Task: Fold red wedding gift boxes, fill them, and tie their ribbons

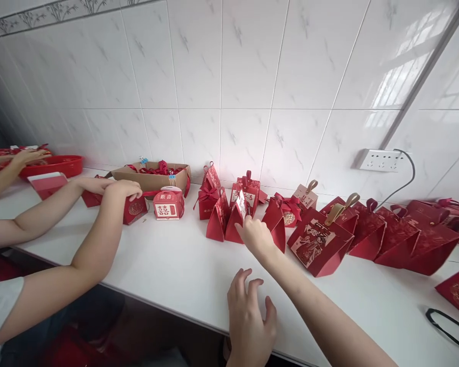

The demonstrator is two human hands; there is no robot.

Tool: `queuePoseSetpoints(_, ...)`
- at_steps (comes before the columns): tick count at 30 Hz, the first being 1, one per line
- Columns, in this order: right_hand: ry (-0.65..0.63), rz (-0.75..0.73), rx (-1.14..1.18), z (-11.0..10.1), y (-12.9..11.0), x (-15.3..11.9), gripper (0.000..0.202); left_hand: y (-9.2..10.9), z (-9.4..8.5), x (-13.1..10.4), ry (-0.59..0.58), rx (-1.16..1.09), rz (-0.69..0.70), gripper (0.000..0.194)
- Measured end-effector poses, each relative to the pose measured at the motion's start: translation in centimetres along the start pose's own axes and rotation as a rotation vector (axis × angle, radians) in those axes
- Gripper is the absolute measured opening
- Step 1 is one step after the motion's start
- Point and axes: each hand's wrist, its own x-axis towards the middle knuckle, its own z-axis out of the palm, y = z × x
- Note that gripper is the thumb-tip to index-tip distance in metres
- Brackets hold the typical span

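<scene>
My right hand (257,237) reaches across the white table with its fingers closed at the edge of a triangular red gift box (234,228). The fingertips are partly hidden from me. Nearer the table's front edge, my left hand (249,308) hovers with its fingers apart and curved, holding nothing. Just left of the gripped box stands another triangular red gift box (217,220). To the right of my right hand is a dark red gift box (274,224), partly covered by the hand. A larger red gift box (321,242) with a gold ribbon loop leans beyond my right forearm.
More red gift boxes (396,237) line the right. A co-worker's arms (95,244) reach in from the left, near a small double-happiness box (168,205). Behind are a cardboard box (149,178) of red ribbons and a wall-mounted power strip (381,160). A black loop (449,329) lies at right.
</scene>
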Motion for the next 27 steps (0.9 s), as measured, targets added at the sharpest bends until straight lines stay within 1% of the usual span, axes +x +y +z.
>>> queuePoseSetpoints(2, 0.005, 0.013, 0.018, 0.4, -0.3, 1.3, 0.014, -0.2, -0.2, 0.1, -0.007, -0.025, -0.015, 0.021)
queuePoseSetpoints(4, 0.021, 0.034, 0.045, 0.0, 0.0, 1.5, 0.019, -0.4, -0.4, 0.1, -0.004, -0.052, -0.026, 0.021)
queuePoseSetpoints(7, 0.094, 0.090, 0.092, -1.7, 1.3, -0.2, 0.022, -0.7, -0.5, 0.1, 0.024, -0.098, -0.034, 0.026)
queuePoseSetpoints(9, 0.159, 0.136, 0.216, -3.2, 2.5, -2.2, 0.028, -0.8, -0.6, 0.0, 0.040, -0.122, -0.030, 0.030)
queuePoseSetpoints(10, 0.183, 0.159, 0.382, -3.9, 3.2, -3.3, 0.032, -0.8, -0.7, 0.0, 0.043, -0.129, -0.026, 0.031)
queuePoseSetpoints(11, 0.185, 0.190, 0.625, -4.4, 3.8, -4.3, 0.033, -0.9, -0.7, 0.0, 0.041, -0.133, -0.018, 0.032)
queuePoseSetpoints(13, 0.138, 0.258, 1.137, -5.2, 4.9, -6.0, 0.027, -0.9, -0.8, 0.0, 0.033, -0.134, 0.005, 0.032)
queuePoseSetpoints(14, 0.105, 0.289, 1.353, -5.4, 5.3, -6.7, 0.022, -0.9, -0.8, 0.0, 0.033, -0.131, 0.018, 0.031)
queuePoseSetpoints(16, 0.069, 0.320, 1.625, -5.6, 5.8, -7.6, 0.018, -1.0, -0.7, 0.0, 0.031, -0.120, 0.035, 0.030)
queuePoseSetpoints(19, 0.053, 0.272, 1.841, -5.8, 6.3, -8.4, 0.021, -1.2, -0.6, 0.0, 0.032, -0.089, 0.039, 0.027)
queuePoseSetpoints(21, 0.035, 0.231, 1.868, -5.9, 6.5, -8.7, 0.020, -1.2, -0.5, 0.0, 0.037, -0.059, 0.050, 0.026)
queuePoseSetpoints(22, 0.050, 0.218, 1.838, -5.9, 6.7, -8.7, 0.020, -1.2, -0.4, 0.1, 0.043, -0.044, 0.063, 0.025)
queuePoseSetpoints(23, 0.090, 0.206, 1.774, -5.7, 6.8, -8.7, 0.019, -1.2, -0.4, 0.2, 0.047, -0.029, 0.078, 0.025)
queuePoseSetpoints(24, 0.151, 0.188, 1.658, -5.4, 6.9, -8.6, 0.019, -1.2, -0.5, 0.3, 0.058, -0.014, 0.095, 0.025)
queuePoseSetpoints(25, 0.223, 0.152, 1.460, -4.9, 6.8, -8.4, 0.021, -1.3, -0.5, 0.4, 0.073, 0.002, 0.115, 0.025)
queuePoseSetpoints(26, 0.292, 0.114, 1.233, -4.3, 6.7, -8.1, 0.027, -1.4, -0.6, 0.5, 0.091, 0.018, 0.139, 0.025)
queuePoseSetpoints(27, 0.331, 0.056, 0.923, -3.5, 6.4, -7.7, 0.038, -1.6, -0.7, 0.7, 0.108, 0.032, 0.168, 0.025)
